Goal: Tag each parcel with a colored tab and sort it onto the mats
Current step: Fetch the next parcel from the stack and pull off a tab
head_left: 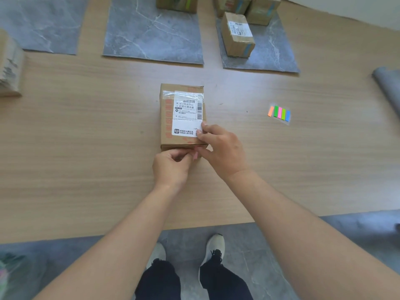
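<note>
Head camera shows the parcel mid-worktop, right hand gripping its 5 o'clock corner, left hand pinching a pink tab in its fingers, largely hidden against the near face.

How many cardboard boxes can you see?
6. Centre box being tagged; left-edge box; top box on the middle mat; front box, back-left box and back-right box on the right mat. More may be hidden beyond the frame's top.

Bright, even light; wide-angle warping, edges blurred.
</note>
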Demonstrator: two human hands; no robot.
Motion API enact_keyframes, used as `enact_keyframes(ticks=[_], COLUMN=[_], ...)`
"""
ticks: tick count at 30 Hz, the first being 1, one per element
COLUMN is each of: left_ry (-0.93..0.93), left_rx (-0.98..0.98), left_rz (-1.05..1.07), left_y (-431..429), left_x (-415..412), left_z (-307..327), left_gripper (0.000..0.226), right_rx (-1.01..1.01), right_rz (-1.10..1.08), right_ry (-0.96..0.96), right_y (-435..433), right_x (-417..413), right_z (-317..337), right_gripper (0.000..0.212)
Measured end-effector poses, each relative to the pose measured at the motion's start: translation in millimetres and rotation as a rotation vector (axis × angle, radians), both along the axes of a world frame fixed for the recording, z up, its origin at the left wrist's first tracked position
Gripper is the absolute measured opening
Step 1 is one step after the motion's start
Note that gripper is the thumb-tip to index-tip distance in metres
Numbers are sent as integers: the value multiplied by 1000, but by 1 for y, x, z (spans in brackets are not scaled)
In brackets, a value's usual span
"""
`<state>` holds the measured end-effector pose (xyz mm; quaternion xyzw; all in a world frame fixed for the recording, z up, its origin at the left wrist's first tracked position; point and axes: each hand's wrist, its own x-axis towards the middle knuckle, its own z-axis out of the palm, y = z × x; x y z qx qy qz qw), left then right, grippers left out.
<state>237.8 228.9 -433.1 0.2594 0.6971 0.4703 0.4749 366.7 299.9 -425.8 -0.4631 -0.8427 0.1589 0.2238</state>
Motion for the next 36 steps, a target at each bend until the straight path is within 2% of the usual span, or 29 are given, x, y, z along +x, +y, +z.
enact_keyframes(ticks=[3, 6, 9, 12, 14, 15, 17, 18, 20, 22, 26, 30, 33, 36], left_ry=[57, 53, 55, -75, -166, -200, -209, -207, -231, -232, -185, -161, -125, -75], left_rx=[-130, -245, -159, -61, -25, -11, 9, 18, 33, 40, 81, 167, 232, 286], left_rz=[40, 247, 363, 284, 193, 164, 130, 127, 109, 93, 90, 89, 56, 42], left_y=[-4, -16, -19, -1, 12, 16, 20, 21, 20, 19, 18, 15, 10, 3], left_x=[-8, -29, -51, -58, -55, -52, -49, -48, -47, -51, -72, -95, -109, -122], left_z=[-4, -10, -8, 18, 33, 39, 48, 51, 60, 76, 118, 181, 237, 286], left_gripper=[4, 18, 33, 46, 38, 37, 42, 44, 43, 43, 44, 43, 41, 41], right_rx=[31, 100, 188, 198, 46, -118, -476, -606, -702, -669, -612, -589, -573, -562], right_rz=[-24, -32, -95, -110, -108, -132, -317, -417, -449, -413, -416, -340, -295, -239], right_ry=[12, 41, 37, 69, 209, 359, 702, 816, 875, 817, 745, 849, 932, 946], right_y=[0, -2, -10, -10, -9, -10, -16, -18, -17, -16, -13, -18, -19, -23], right_x=[-4, -7, -15, -17, -13, -12, -15, -18, -27, -39, -66, -90, -105, -119], right_z=[-5, -13, -22, -29, -24, -19, -2, 6, 21, 40, 92, 161, 211, 258], right_gripper=[37, 35, 33, 36, 43, 49, 57, 54, 39, 31, 36, 13, 11, 19])
